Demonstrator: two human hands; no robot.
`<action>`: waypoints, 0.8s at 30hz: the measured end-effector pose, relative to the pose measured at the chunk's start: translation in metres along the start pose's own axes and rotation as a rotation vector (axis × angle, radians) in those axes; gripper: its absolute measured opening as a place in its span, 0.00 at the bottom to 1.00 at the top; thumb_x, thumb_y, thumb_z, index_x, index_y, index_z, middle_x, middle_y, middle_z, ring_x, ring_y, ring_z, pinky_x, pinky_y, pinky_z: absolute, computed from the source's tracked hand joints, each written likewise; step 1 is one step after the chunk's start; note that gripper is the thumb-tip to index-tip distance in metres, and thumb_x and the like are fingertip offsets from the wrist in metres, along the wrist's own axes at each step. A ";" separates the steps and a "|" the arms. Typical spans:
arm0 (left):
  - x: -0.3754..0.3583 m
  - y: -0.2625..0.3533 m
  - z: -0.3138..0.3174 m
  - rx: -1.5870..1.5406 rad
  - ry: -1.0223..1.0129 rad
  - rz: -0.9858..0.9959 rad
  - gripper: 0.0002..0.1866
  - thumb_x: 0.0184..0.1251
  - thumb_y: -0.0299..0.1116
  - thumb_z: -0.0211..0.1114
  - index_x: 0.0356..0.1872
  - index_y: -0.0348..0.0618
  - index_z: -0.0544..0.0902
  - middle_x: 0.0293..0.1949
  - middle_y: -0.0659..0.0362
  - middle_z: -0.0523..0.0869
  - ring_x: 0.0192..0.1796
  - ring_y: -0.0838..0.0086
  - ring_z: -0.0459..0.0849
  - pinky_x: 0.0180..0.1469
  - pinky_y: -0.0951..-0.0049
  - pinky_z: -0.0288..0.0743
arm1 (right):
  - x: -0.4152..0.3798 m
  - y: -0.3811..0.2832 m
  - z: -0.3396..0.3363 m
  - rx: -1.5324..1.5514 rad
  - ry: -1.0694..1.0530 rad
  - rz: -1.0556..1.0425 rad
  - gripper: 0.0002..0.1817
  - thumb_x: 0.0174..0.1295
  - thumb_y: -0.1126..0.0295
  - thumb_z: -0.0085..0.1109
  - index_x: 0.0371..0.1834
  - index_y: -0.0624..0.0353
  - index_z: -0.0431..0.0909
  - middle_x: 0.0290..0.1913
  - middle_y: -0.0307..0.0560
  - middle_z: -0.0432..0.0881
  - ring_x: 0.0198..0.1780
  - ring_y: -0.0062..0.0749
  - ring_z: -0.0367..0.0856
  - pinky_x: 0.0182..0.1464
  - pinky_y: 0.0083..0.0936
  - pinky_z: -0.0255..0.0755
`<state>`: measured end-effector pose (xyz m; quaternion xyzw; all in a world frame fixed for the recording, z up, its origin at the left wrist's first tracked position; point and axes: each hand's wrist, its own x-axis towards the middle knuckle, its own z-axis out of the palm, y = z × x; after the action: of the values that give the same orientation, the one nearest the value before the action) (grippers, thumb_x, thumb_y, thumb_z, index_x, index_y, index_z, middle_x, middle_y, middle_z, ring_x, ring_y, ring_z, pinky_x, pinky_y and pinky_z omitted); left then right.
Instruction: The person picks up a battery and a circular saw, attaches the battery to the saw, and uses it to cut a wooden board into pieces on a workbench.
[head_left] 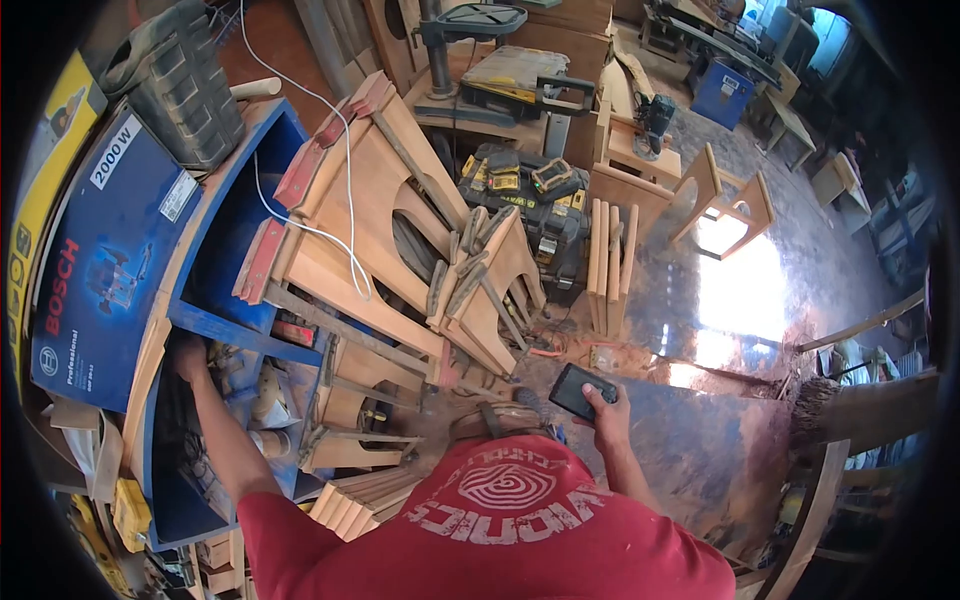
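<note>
1. My right hand (608, 408) is closed on the dark flat device (574, 391); best gripped by its edges.
2. My left hand (187, 358), well left of that grip, inside the blue cabinet (245, 335): closure can't be told; feel gently.

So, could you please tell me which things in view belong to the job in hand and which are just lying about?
Seemingly in use:
- dark phone-like device, held in the right hand
- blue cabinet, with the left hand inside; its grip is lost in shadow

Apparently just lying about:
- Bosch box
- black case
- wooden panels
</note>
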<state>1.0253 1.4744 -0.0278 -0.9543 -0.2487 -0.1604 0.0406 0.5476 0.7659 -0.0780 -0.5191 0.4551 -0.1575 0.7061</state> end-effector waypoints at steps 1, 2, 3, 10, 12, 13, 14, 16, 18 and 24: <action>0.002 0.000 -0.003 0.025 -0.034 0.048 0.43 0.72 0.74 0.41 0.55 0.45 0.88 0.56 0.44 0.87 0.59 0.45 0.85 0.63 0.45 0.77 | 0.002 -0.001 0.002 -0.003 -0.008 -0.011 0.26 0.63 0.61 0.74 0.55 0.61 0.71 0.47 0.50 0.83 0.40 0.36 0.87 0.29 0.35 0.88; 0.002 -0.003 -0.005 0.028 -0.109 0.018 0.43 0.72 0.73 0.40 0.57 0.45 0.87 0.59 0.44 0.85 0.62 0.45 0.83 0.65 0.45 0.76 | 0.002 -0.001 0.002 -0.006 -0.015 -0.018 0.26 0.63 0.62 0.74 0.55 0.61 0.71 0.47 0.50 0.83 0.40 0.36 0.87 0.29 0.35 0.88; -0.008 0.002 -0.026 0.031 -0.181 -0.011 0.43 0.73 0.73 0.40 0.59 0.45 0.86 0.62 0.44 0.84 0.65 0.46 0.81 0.67 0.45 0.74 | 0.004 -0.002 0.002 -0.005 -0.020 -0.026 0.26 0.63 0.62 0.74 0.55 0.61 0.71 0.47 0.50 0.83 0.40 0.36 0.87 0.29 0.35 0.88; -0.007 0.013 -0.044 0.064 -0.174 0.001 0.37 0.75 0.65 0.45 0.65 0.44 0.81 0.66 0.43 0.80 0.69 0.46 0.78 0.65 0.44 0.75 | 0.000 0.005 -0.007 0.007 -0.005 -0.009 0.26 0.62 0.62 0.74 0.56 0.61 0.72 0.47 0.50 0.83 0.39 0.36 0.88 0.29 0.35 0.89; -0.005 0.016 -0.057 0.063 -0.219 0.058 0.37 0.75 0.63 0.46 0.70 0.44 0.74 0.72 0.45 0.73 0.74 0.48 0.69 0.72 0.48 0.67 | -0.003 0.006 -0.010 0.029 0.012 -0.008 0.26 0.62 0.62 0.75 0.56 0.61 0.72 0.46 0.50 0.83 0.39 0.36 0.88 0.29 0.35 0.89; 0.001 0.011 -0.056 0.063 -0.242 0.086 0.40 0.75 0.65 0.45 0.74 0.45 0.69 0.76 0.46 0.67 0.78 0.50 0.62 0.77 0.51 0.60 | -0.005 0.006 -0.013 0.040 0.029 -0.006 0.26 0.62 0.62 0.75 0.57 0.61 0.72 0.46 0.49 0.83 0.39 0.37 0.88 0.29 0.35 0.89; 0.006 0.006 -0.055 0.062 -0.264 0.114 0.43 0.75 0.67 0.44 0.79 0.45 0.64 0.81 0.48 0.61 0.82 0.53 0.56 0.81 0.54 0.53 | -0.006 0.006 -0.016 0.051 0.046 -0.005 0.26 0.62 0.62 0.75 0.57 0.61 0.72 0.46 0.49 0.82 0.39 0.37 0.88 0.29 0.36 0.89; 0.049 -0.034 -0.014 0.070 -0.330 0.141 0.42 0.76 0.66 0.44 0.80 0.46 0.61 0.82 0.50 0.58 0.83 0.55 0.54 0.82 0.56 0.52 | -0.009 0.007 -0.024 0.054 0.080 0.003 0.27 0.62 0.61 0.74 0.57 0.60 0.71 0.47 0.49 0.82 0.39 0.37 0.88 0.29 0.36 0.89; 0.039 -0.021 -0.022 0.047 -0.336 0.144 0.42 0.76 0.66 0.44 0.80 0.45 0.61 0.81 0.50 0.59 0.83 0.55 0.54 0.82 0.56 0.52 | -0.011 0.011 -0.032 0.063 0.132 0.009 0.27 0.62 0.61 0.74 0.58 0.60 0.71 0.47 0.49 0.82 0.39 0.37 0.88 0.29 0.36 0.89; 0.026 -0.007 -0.042 0.004 -0.343 0.175 0.43 0.76 0.66 0.43 0.80 0.45 0.61 0.81 0.49 0.59 0.83 0.54 0.55 0.82 0.56 0.52 | -0.018 0.016 -0.040 0.097 0.222 0.039 0.30 0.60 0.62 0.76 0.59 0.62 0.70 0.48 0.50 0.82 0.41 0.39 0.88 0.29 0.35 0.88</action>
<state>1.0317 1.4856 0.0204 -0.9855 -0.1686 0.0092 0.0133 0.5015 0.7614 -0.0850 -0.4550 0.5322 -0.2221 0.6785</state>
